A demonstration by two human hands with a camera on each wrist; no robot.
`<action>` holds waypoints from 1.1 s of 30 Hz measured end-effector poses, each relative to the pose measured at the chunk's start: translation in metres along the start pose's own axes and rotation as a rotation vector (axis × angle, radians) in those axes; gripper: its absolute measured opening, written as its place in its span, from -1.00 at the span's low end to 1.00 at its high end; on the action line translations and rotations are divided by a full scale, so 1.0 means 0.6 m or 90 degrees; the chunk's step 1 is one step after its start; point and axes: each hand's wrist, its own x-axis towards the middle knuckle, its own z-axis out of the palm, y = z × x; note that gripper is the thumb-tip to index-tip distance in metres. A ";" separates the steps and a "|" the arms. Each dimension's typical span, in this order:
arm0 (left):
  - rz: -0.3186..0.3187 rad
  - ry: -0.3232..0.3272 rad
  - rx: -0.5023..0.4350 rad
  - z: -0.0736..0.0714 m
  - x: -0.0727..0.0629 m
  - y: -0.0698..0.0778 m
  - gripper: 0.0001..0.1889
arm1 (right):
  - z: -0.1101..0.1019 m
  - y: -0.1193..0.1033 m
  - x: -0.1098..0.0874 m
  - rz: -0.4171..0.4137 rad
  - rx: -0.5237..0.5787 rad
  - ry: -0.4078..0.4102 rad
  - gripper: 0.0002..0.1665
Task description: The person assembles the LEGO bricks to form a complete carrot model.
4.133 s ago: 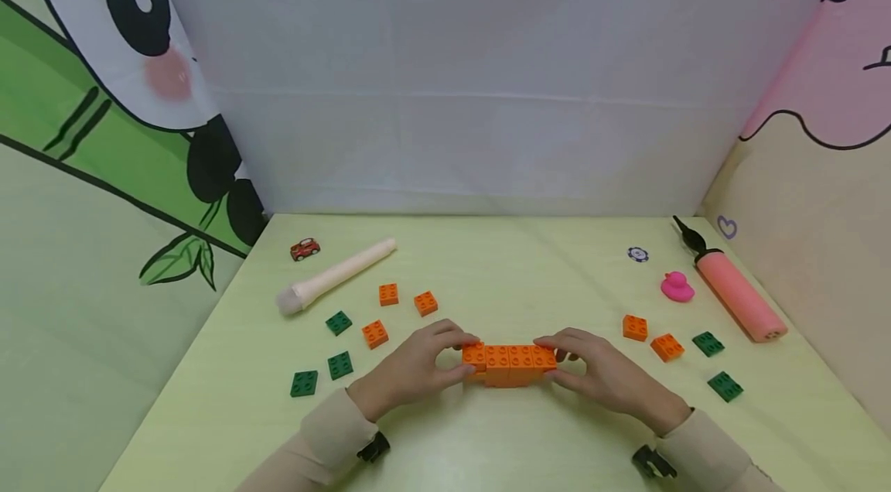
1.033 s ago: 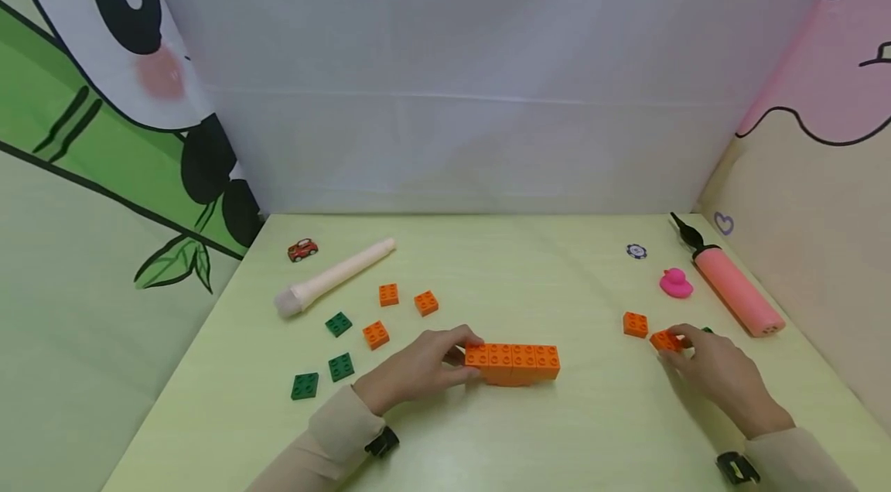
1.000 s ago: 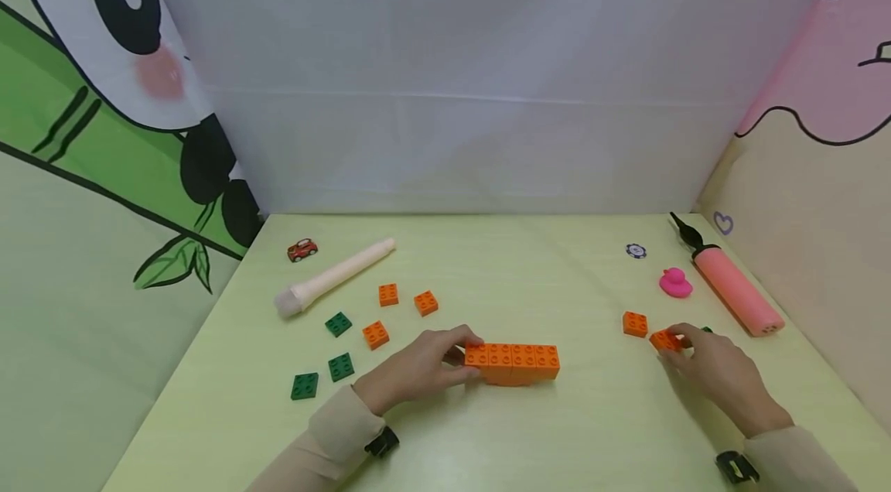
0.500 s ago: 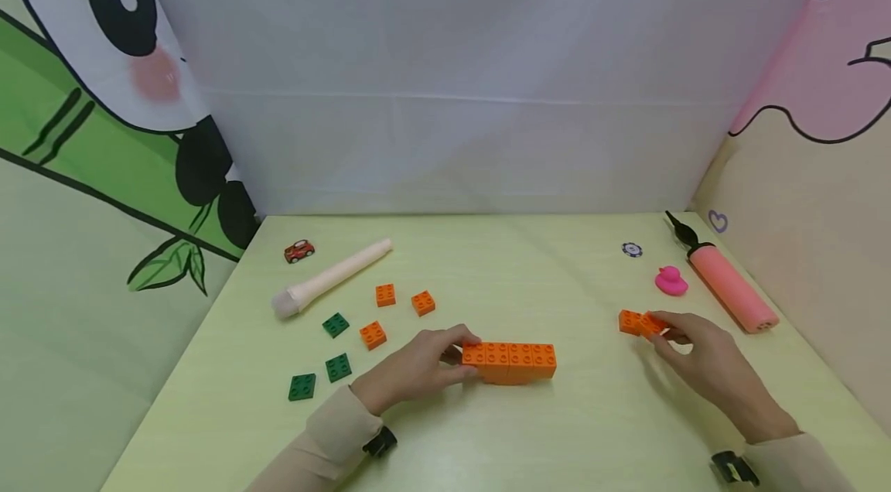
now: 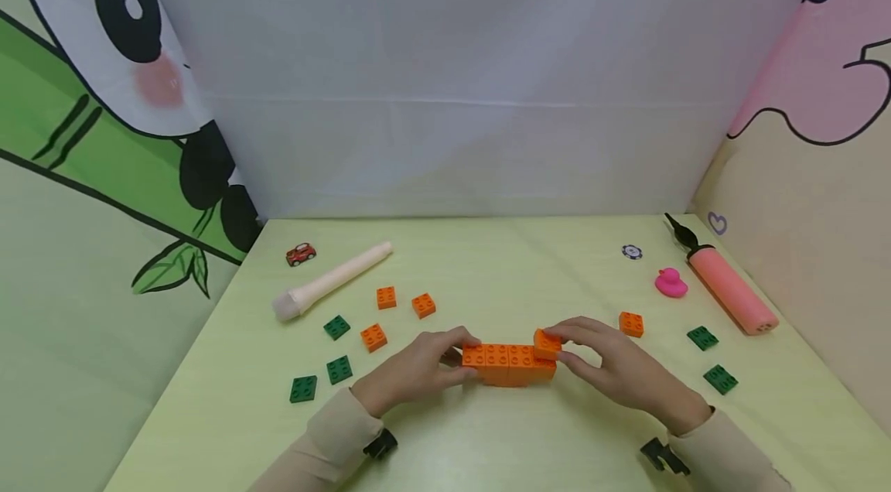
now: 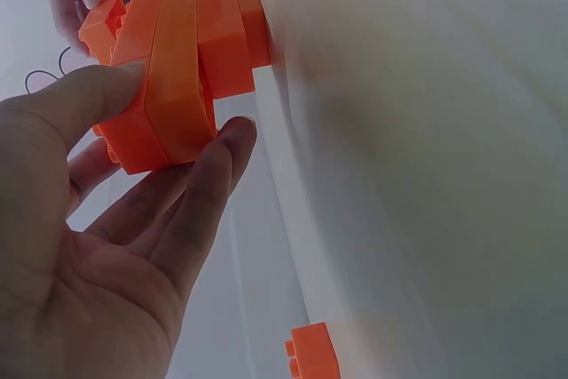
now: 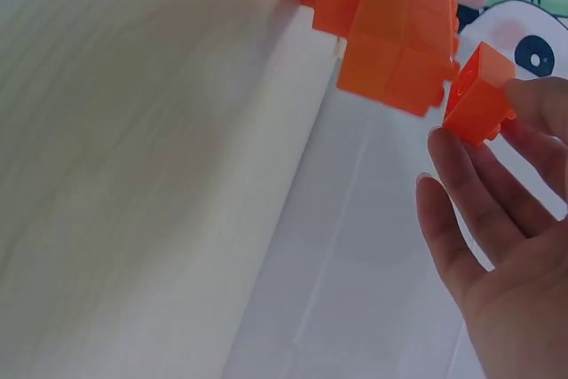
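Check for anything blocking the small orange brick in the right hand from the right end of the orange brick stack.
Nothing visible is in the way. The right hand pinches the small brick over the right end of the stack, touching or nearly so; the left hand holds the opposite end, clear of that spot.

Head view forward-down over table (image 5: 480, 268); close wrist views share orange build (image 6: 180, 59).

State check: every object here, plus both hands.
Left hand: grips block structure
Right hand: pinches raised brick
Block structure: joined, studs up
Raised brick: tilted, unseated
Loose orange bricks: separate
Green bricks: separate
Toy car: on wheels
White stick: lying
Pink duck: upright
Chip: lying flat
Pink pump: lying
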 end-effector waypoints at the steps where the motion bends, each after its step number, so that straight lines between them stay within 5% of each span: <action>1: -0.001 0.000 -0.001 0.000 0.000 0.000 -0.65 | 0.003 -0.003 0.003 -0.003 -0.001 -0.012 -0.60; 33: -0.008 0.004 -0.003 0.002 0.003 -0.003 -0.67 | 0.030 0.003 0.021 -0.093 0.007 -0.001 -0.60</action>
